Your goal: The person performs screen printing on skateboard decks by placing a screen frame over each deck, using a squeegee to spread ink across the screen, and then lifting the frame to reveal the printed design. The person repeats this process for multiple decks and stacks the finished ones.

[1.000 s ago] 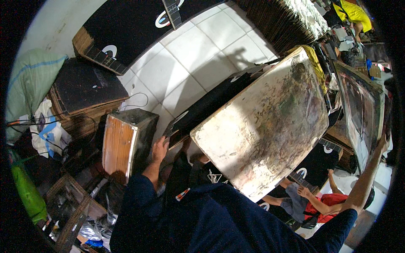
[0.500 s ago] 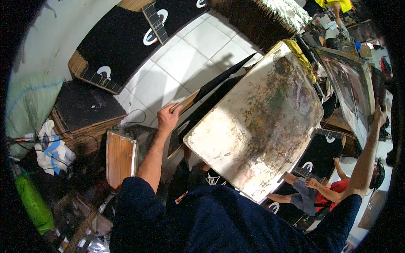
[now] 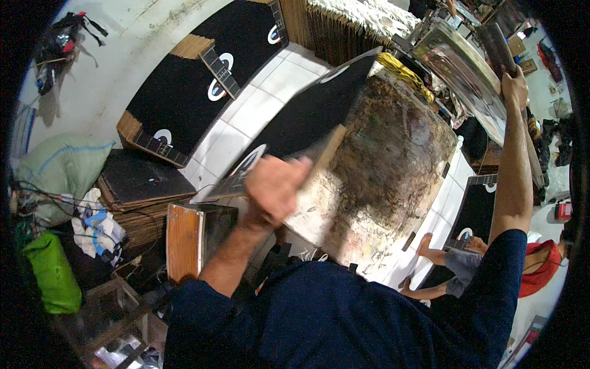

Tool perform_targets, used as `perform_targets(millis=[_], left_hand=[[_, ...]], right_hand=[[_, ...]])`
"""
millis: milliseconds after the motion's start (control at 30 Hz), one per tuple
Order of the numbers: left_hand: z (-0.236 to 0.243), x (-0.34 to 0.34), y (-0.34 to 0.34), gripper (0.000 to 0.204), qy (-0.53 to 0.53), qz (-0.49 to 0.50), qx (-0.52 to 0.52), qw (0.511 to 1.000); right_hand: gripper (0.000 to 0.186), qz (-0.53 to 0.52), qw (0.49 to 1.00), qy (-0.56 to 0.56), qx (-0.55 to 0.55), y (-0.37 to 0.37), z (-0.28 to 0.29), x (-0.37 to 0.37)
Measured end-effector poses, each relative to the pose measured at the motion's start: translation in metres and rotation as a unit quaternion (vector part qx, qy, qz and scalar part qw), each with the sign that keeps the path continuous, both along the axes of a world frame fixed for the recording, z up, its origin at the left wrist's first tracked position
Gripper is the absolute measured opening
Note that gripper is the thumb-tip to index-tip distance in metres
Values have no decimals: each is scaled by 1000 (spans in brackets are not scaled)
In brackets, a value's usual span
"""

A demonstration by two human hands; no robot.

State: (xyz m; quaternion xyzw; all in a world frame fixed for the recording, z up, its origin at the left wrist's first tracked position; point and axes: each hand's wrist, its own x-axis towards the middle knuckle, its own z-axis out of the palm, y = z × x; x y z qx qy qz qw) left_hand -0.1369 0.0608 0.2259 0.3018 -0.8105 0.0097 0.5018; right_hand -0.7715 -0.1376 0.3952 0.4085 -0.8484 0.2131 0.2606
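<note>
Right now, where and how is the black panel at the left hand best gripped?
Probably the near edge of the black panel, from the person's side: thumb on one face, fingers on the other. It looks thin and flat, and that edge, with its pale brown strip, is turned toward the person. The left hand is there, its finger placement blurred.
</note>
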Motion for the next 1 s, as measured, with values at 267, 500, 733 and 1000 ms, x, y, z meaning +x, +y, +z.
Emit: perform_targets(millis=[267, 500, 733, 1000], left_hand=[[-86, -151, 165, 61, -231, -233, 188, 926], [-165, -51, 92, 59, -57, 60, 373, 924], [-257, 162, -30, 65, -93, 390, 423, 812], [-245, 172, -29, 41, 141, 265, 564, 769]], right_hand=[[52, -13, 999, -15, 25, 8, 8, 40], [53, 3, 1000, -1, 12, 21, -6, 50], [55, -19, 999, 22, -16, 23, -19, 47], [37, 1, 994, -53, -95, 45, -8, 85]])
